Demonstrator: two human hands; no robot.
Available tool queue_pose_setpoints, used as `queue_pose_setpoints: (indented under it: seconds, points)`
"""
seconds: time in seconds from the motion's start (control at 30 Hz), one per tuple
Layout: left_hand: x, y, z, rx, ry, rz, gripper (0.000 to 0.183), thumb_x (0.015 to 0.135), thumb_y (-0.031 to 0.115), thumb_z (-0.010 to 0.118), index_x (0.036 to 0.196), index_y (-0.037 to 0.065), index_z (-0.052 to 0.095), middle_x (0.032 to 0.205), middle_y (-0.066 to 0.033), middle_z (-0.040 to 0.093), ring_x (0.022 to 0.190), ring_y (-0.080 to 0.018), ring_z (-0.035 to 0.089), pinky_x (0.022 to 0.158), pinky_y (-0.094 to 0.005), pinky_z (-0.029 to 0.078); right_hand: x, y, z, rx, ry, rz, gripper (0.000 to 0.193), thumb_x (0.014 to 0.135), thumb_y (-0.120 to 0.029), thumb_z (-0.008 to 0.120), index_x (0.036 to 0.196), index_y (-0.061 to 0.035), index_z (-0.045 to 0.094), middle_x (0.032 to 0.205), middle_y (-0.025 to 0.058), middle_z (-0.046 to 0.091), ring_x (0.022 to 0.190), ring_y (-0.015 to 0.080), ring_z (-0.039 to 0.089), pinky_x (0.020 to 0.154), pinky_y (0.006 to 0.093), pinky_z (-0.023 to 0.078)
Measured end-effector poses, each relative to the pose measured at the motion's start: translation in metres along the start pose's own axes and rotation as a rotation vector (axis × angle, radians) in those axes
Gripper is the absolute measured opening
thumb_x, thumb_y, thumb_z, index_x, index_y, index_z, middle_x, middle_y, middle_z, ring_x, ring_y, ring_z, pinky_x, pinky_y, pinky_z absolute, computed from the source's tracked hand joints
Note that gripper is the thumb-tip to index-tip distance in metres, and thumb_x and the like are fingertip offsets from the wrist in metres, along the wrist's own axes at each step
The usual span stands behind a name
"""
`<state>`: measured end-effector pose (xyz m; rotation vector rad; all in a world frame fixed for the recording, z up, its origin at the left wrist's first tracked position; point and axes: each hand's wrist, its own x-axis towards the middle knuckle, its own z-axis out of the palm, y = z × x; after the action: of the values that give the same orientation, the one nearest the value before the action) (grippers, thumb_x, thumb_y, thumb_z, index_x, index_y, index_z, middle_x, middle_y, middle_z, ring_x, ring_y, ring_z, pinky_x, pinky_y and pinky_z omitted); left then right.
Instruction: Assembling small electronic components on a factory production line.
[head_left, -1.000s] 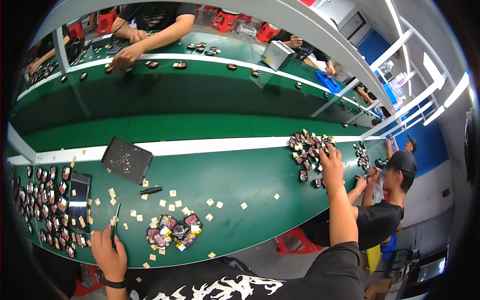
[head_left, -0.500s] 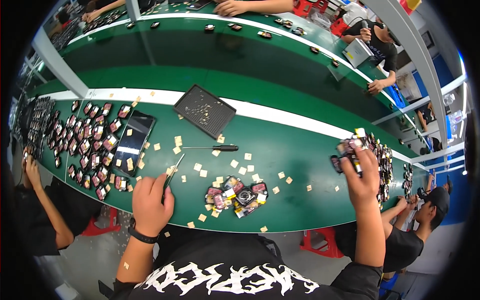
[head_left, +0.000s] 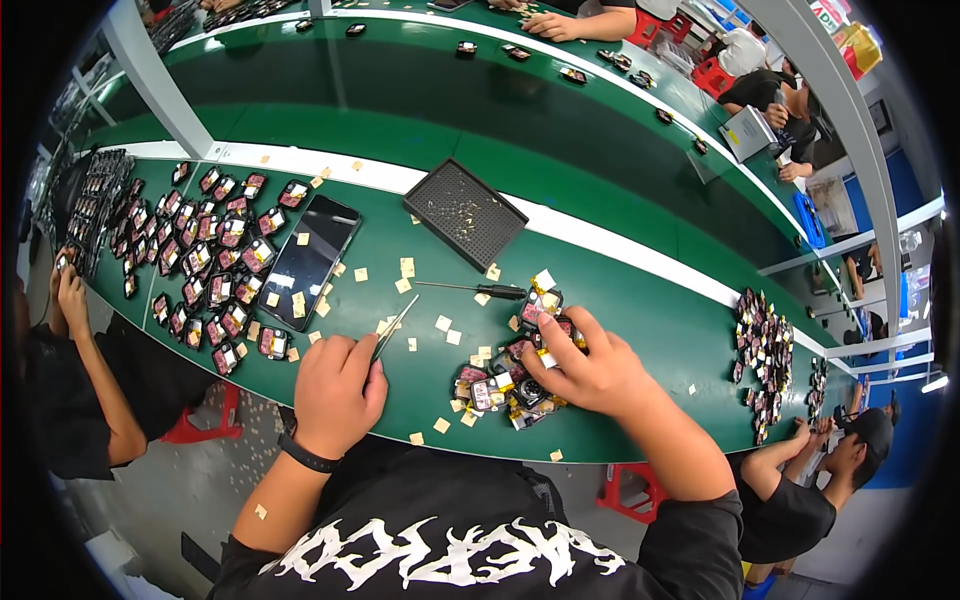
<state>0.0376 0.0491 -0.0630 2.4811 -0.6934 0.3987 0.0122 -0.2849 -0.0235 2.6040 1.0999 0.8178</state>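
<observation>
Left hand [head_left: 335,392]: clenched around slim metal tweezers [head_left: 396,328], tips resting on the green counter [head_left: 640,310].
Right hand [head_left: 588,368]: fingers curled on a heap of small dark parts [head_left: 500,385] just before the person; whether it grips one is unclear.
Nearby: a screwdriver [head_left: 475,289], phone [head_left: 309,259], black tray [head_left: 464,212], scattered tan squares [head_left: 405,267].

tweezers [head_left: 395,328]: slim, metal, angled up-right | small parts pile [head_left: 510,375]: heaped on green table

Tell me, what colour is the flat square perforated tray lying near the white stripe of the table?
The flat square perforated tray is black, seen best in the head view.
</observation>
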Motion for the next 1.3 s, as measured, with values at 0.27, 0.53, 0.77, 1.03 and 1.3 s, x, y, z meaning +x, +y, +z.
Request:
queue_pose_setpoints:
  seconds: [0.27, 0.53, 0.77, 1.03, 1.3]
  points:
    - [0.001, -0.003, 0.000, -0.010, -0.018, 0.015, 0.033, 0.077, 0.005, 0.072, 0.110, 0.001, 0.068, 0.089, -0.0103, 0.057, 0.078, -0.0299, 0.056, 0.071, -0.0409, 0.046, -0.004, 0.005, 0.005, 0.018, -0.127, -0.044, 0.020, 0.082, -0.021, 0.069, 0.102, -0.0226, 0.071, 0.124, 0.0060, 0.062, 0.103, 0.0289, 0.064, 0.057, 0.0258, 0.055]
    - [0.002, -0.005, 0.001, -0.010, -0.016, 0.019, 0.032, 0.079, 0.005, 0.071, 0.110, 0.002, 0.069, 0.088, -0.0097, 0.056, 0.077, -0.0297, 0.054, 0.070, -0.0412, 0.045, 0.006, 0.009, -0.004, 0.168, -0.289, 0.008, 0.029, 0.080, -0.018, 0.070, 0.108, -0.0214, 0.070, 0.126, 0.0069, 0.059, 0.108, 0.0274, 0.062, 0.064, 0.0303, 0.062]
    - [0.004, 0.001, -0.004, 0.034, -0.060, 0.058, 0.024, 0.084, 0.005, 0.070, 0.107, 0.003, 0.065, 0.087, -0.0098, 0.056, 0.077, -0.0301, 0.055, 0.069, -0.0425, 0.045, 0.019, 0.015, -0.026, 0.348, -0.489, 0.144, 0.034, 0.082, -0.015, 0.066, 0.116, -0.0201, 0.070, 0.136, 0.0079, 0.055, 0.116, 0.0262, 0.060, 0.078, 0.0354, 0.062]
    - [0.009, 0.011, -0.017, -0.001, -0.253, -0.122, 0.009, 0.091, 0.007, 0.065, 0.096, 0.003, 0.058, 0.086, -0.0136, 0.056, 0.081, -0.0353, 0.057, 0.072, -0.0450, 0.047, 0.022, 0.020, -0.039, 0.437, -0.536, 0.231, 0.034, 0.084, -0.014, 0.064, 0.118, -0.0202, 0.070, 0.136, 0.0089, 0.057, 0.118, 0.0260, 0.060, 0.093, 0.0393, 0.056]
    - [0.010, 0.017, -0.017, -0.084, -0.132, -0.129, 0.013, 0.088, 0.002, 0.068, 0.097, 0.002, 0.059, 0.087, -0.0153, 0.059, 0.079, -0.0377, 0.058, 0.070, -0.0460, 0.046, 0.014, 0.024, -0.057, 0.549, -0.466, 0.420, 0.038, 0.081, -0.015, 0.071, 0.118, -0.0192, 0.069, 0.134, 0.0093, 0.060, 0.124, 0.0312, 0.058, 0.098, 0.0423, 0.052]
